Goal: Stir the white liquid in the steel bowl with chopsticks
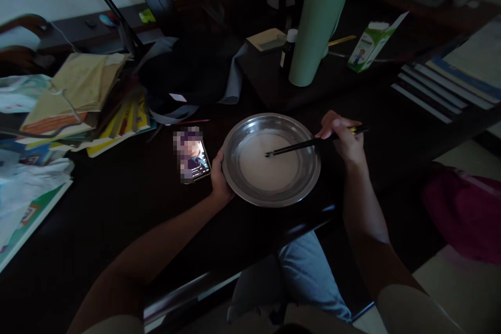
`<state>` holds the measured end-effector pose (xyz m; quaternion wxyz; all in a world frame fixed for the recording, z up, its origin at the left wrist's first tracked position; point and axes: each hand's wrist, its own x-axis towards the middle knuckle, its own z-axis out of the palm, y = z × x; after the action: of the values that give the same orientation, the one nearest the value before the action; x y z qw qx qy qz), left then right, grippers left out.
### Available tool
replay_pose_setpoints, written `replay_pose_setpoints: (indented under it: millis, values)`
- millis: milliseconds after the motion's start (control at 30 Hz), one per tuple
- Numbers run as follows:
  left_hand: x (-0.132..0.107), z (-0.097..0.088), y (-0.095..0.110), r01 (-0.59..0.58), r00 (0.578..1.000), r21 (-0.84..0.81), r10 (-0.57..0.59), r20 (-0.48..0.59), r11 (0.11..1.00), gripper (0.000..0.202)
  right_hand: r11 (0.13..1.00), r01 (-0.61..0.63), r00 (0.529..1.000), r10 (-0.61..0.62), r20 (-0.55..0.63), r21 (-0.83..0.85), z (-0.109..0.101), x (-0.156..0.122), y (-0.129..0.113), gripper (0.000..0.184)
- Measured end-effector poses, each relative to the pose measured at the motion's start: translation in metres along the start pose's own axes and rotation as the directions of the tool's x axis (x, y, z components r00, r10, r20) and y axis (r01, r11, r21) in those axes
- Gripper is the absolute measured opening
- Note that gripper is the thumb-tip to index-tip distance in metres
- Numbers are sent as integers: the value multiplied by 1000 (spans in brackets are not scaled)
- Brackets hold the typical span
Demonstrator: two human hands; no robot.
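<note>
A round metal bowl (pixel 272 201) stands near the front edge of the dark table, with a pale, whitish liquid (pixel 270 172) inside. My left hand (pixel 221 180) grips its left rim; part of the fingers is hidden under the bowl. In my right hand (pixel 342 135) is a pair of dark chopsticks (pixel 301 144), pinched near their upper ends. Their tips dip into the liquid about the middle of the bowl. Just left of my left hand lies a phone (pixel 202 167) with its screen lit.
Behind the bowl rise a tall green flask (pixel 319 21), a dark bottle with a white cap (pixel 288 49) and a green-white carton (pixel 370 44). Papers and envelopes (pixel 74 81) pile up at left, beside a black bag (pixel 183 70). Books (pixel 442 88) are stacked at right.
</note>
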<state>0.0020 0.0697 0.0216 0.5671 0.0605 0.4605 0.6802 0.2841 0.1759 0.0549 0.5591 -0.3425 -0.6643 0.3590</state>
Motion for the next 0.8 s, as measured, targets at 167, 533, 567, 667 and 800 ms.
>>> replay_pose_setpoints:
  millis: [167,533,567,667,800]
  values:
    - [1,-4,0,7,1000,38,-8,27,999,28,997,2,990,-12,139,71,1,0,-5,51]
    - [1,-2,0,-3,1000,14,3,4,1000,25,998,2,991,5,131,-55,2,1,-4,40]
    - [1,-1,0,0,1000,11,0,1,1000,25,999,6,998,-4,70,-41,1,1,-3,42]
    - [0,1,2,33,999,7,-33,-9,999,27,1000,26,997,-25,-69,14,2,1,-2,52]
    - [-1,1,2,37,999,-7,-37,-20,999,26,998,7,1000,-8,15,55,2,1,-4,57]
